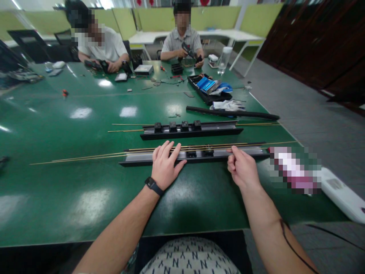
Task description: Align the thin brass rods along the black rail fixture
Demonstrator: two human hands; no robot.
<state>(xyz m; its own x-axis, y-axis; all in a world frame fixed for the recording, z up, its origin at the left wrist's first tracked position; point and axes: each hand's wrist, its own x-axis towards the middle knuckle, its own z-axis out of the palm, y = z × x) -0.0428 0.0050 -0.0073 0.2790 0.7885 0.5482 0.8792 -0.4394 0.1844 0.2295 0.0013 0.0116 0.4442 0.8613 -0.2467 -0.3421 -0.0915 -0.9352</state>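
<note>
A long black and silver channel rail (137, 164) lies in front of me. Thin brass-coloured rods (85, 158) run along it and stick out well past its left end. My left hand (167, 163) rests over the rail with its fingers spread, the fingertips across the rods. Small black blocks (209, 151) sit in the channel between my hands. Toward the rail's right end, my right hand (242, 164) is closed in a pinch at the rods, its other fingers curled. A second channel rail (191, 134) with several black blocks (172, 126) and rods lies just beyond.
Farther back are a black foam tube (232, 113), white gloves (228, 105) and a black tray (209, 97) of blue packets. A blurred pink and white item (295, 171) and a white device (342, 196) lie at right. Two people sit across, handling tools.
</note>
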